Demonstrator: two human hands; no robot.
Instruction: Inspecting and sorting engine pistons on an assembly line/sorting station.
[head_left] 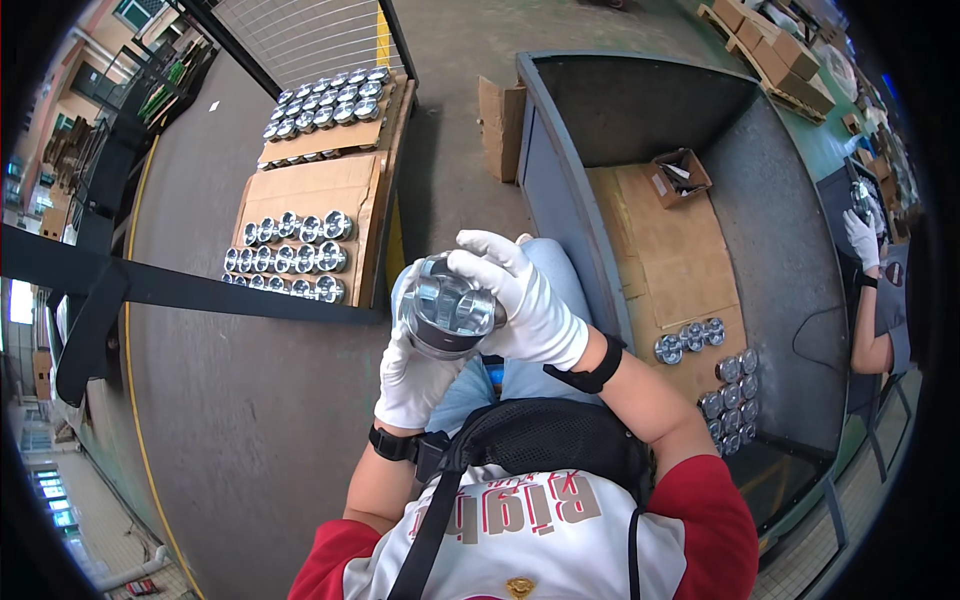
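Note:
A shiny metal engine piston is held up in front of my lap, tilted so its hollow underside with the pin bosses shows. My left hand, in a white glove, grips it from the left and below. From the right and above, my right hand, gloved too, closes on its side; some fingertips are hidden behind the metal. Several similar pistons stand in rows on a cardboard sheet to the left. Others stand on the cardboard floor of a grey metal bin at my right.
A small open cardboard box sits in the bin's far part. More pistons fill the far end of the rack at left, beside a wire mesh panel. A dark metal bar crosses at left. Another person's gloved hand shows far right.

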